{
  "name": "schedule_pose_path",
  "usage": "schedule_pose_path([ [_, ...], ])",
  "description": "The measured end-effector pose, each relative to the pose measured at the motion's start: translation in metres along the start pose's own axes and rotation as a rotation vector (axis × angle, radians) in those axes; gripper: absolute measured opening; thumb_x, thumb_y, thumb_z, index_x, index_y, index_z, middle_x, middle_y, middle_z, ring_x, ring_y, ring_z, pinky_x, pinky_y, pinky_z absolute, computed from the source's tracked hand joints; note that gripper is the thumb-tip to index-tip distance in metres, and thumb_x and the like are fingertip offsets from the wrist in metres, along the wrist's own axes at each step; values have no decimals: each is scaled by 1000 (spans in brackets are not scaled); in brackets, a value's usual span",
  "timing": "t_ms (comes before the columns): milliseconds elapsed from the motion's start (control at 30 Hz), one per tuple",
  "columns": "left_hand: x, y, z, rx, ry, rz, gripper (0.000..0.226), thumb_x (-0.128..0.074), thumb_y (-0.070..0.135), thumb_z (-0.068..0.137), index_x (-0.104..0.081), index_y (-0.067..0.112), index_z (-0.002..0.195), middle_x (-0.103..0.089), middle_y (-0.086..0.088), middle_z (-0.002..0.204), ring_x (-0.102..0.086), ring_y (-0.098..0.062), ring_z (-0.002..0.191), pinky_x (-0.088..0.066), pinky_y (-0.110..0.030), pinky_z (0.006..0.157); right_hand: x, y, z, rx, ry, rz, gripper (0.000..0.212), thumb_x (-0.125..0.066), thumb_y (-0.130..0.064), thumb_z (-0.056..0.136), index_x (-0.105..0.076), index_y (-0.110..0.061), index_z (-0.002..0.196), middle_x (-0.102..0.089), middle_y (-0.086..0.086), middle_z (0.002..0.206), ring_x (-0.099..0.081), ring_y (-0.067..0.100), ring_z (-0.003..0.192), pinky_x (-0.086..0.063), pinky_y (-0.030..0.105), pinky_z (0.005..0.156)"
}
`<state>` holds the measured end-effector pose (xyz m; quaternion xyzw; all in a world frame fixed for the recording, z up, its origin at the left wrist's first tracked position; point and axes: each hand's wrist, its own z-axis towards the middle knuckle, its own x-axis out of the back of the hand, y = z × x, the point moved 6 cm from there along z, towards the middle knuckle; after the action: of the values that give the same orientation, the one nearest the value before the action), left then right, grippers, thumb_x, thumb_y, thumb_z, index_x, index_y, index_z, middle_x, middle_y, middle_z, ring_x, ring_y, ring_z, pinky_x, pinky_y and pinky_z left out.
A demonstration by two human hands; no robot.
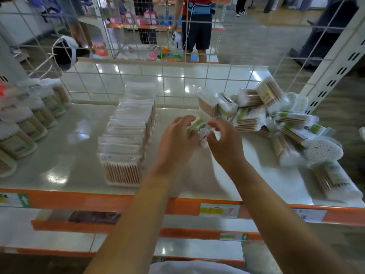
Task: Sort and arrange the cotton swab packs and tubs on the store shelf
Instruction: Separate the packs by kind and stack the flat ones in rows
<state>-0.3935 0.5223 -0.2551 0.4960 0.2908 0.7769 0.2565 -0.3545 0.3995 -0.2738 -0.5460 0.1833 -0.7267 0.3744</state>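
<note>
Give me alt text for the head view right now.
Both hands, left hand and right hand, hold one cotton swab pack above the store shelf. A neat row of packs stands left of them, a row of tubs lines the far left, and a jumbled pile sits right.

A single head-worn wide-angle camera looks forward and down over a store shelf [65,155], close above both forearms; edges bend and blur, so far aisle details beyond the wire grid [162,80] stay uncertain.
</note>
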Motion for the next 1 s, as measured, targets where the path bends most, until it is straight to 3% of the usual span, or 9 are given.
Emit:
schedule_pose_path([
  [100,-24,-20,18,130,-58,89,35,-53,11,88,-57,10,123,-59,-8,115,-54,-19,99,-34,-18,73,-7,8,31,-23,-48,-100,36,-51,-8,88,-56,-4,123,-60,12,121,-54,25,112,-38,26,88],
  [200,-36,-33,25,148,-70,136,35,-54,8,84,-60,7,119,-57,-11,114,-53,-26,104,-37,-25,79,-18,17,43,-34,-104,-210,36,-52,-15,88,-55,-2,122,-59,15,119,-54,29,111,-43,34,88],
  [367,-39,-39,27,158,-33,121,41,-54,4,84,-55,5,125,-52,-12,121,-52,-26,106,-33,-19,78,-30,28,42,-119,-276,-315,38,-51,-31,93,-51,-3,118,-61,16,111,-56,31,105,-38,30,75],
  [567,-45,-39,22,106,-50,89,39,-59,6,85,-56,4,123,-53,-13,121,-56,-27,102,-31,-13,77,-30,27,37,-92,-242,-284,40,-57,-27,89,-52,-6,122,-63,14,114,-55,29,109,-44,39,91],
  [667,-46,-37,18,95,-63,65,41,-61,8,84,-55,8,125,-53,-11,120,-55,-25,101,-34,-16,78,-25,29,32,-134,-210,-141,50,-64,-21,84,-48,-8,130,-61,12,118,-56,26,109,-42,32,88],
  [867,-40,-25,2,63,-117,-141,45,-65,9,84,-53,12,127,-48,3,112,-47,-6,97,-33,4,71,-14,43,3,-490,-119,505,57,-70,-4,74,-48,-17,125,-59,3,100,-60,21,95,-51,37,87],
  [1000,-29,-21,-10,50,-104,-299,50,-69,11,81,-52,19,127,-50,7,120,-50,-4,106,-40,-2,77,3,31,-25,-542,-70,806,58,-67,1,78,-44,-19,127,-60,7,108,-63,24,97,-55,40,81],
])
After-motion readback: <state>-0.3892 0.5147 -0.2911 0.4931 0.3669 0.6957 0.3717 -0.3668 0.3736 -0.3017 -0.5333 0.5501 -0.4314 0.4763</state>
